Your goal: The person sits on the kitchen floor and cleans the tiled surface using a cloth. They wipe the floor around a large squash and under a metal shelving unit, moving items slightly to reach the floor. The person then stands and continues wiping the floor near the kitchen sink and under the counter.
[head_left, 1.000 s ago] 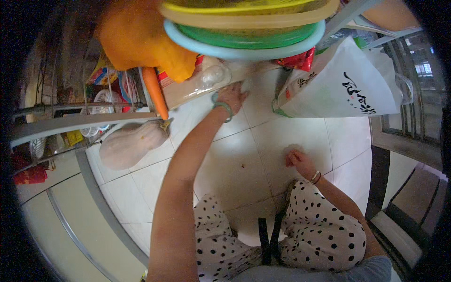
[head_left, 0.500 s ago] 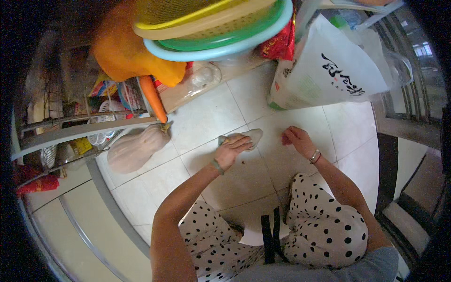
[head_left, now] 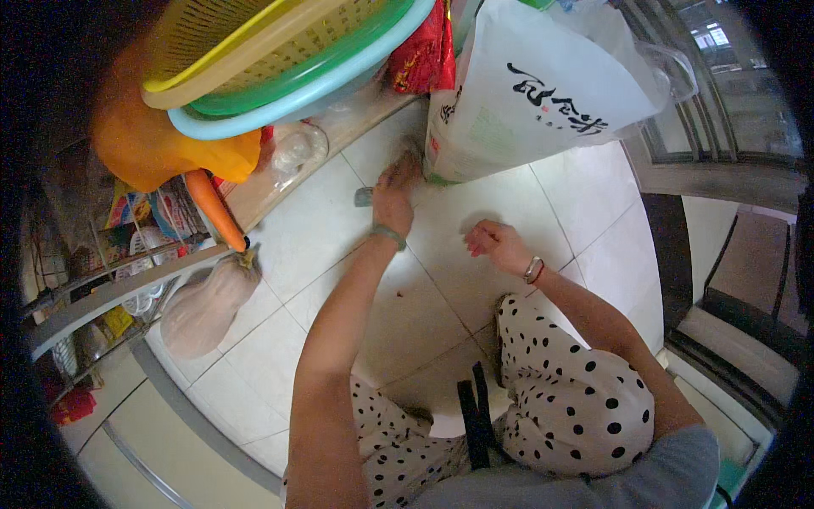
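Note:
My left hand reaches forward and presses down on a pale grey cloth against the white tiled floor. Part of the cloth shows beside the fingers; the rest is hidden under them, and the fingers are a little blurred. To the right, my right hand hovers over the tiles with fingers curled in and nothing visible in them. A small dark speck lies on the floor below and between the hands. Just beyond the left fingertips stands a large white plastic bag.
At the far left, stacked colanders and basins overhang a wooden board. A carrot pokes out by a wire rack, above a pale butternut squash. A red packet sits beside the bag. An orange cloth-like thing hangs at left.
My left hand has slid the cloth forward across the tiles, up to the white bag. The view has shifted, so the surroundings appear farther left. My right hand stays curled.

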Action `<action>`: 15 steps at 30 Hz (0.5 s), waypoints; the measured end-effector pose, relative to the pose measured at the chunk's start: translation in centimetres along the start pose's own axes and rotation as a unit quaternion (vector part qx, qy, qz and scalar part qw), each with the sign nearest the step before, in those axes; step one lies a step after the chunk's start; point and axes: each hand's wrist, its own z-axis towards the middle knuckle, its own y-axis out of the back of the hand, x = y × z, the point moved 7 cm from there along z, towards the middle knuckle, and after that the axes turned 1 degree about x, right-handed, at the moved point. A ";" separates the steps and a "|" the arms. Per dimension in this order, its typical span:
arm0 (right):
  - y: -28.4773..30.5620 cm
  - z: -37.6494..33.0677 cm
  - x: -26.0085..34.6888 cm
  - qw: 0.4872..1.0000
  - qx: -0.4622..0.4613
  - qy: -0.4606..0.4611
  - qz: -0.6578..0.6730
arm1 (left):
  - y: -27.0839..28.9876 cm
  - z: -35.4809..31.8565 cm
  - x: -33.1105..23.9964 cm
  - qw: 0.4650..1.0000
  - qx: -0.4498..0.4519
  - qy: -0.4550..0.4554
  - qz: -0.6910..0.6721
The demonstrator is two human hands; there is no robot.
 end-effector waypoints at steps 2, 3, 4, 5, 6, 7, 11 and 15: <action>-0.1 0.1 -1.7 1.000 -0.001 -0.005 -0.009 | -0.3 -2.0 -0.9 0.997 0.008 -0.038 -0.067; -0.2 0.1 -2.6 0.999 0.017 -0.004 -0.036 | -0.4 -3.6 -1.3 0.995 0.028 -0.056 -0.079; 0.0 0.3 -3.6 0.998 0.028 -0.004 -0.063 | 0.0 -4.8 -3.0 0.991 0.048 -0.078 -0.095; -0.3 0.5 -3.7 0.994 0.026 0.030 -0.106 | 0.5 -6.2 -4.3 0.987 0.064 -0.099 -0.110; -0.6 0.5 -3.7 0.986 0.024 0.063 -0.150 | 0.7 -7.7 -5.3 0.982 0.082 -0.125 -0.112; -1.0 0.5 -3.5 0.976 0.024 0.097 -0.193 | 0.8 -9.4 -6.0 0.977 0.099 -0.149 -0.113; -1.8 0.0 3.2 0.985 -0.038 0.103 -0.132 | 3.8 -11.3 -5.2 0.969 0.099 -0.110 -0.199; -1.5 0.6 4.9 0.987 -0.038 0.104 -0.113 | 7.1 -8.4 6.1 0.924 -0.089 0.102 -0.357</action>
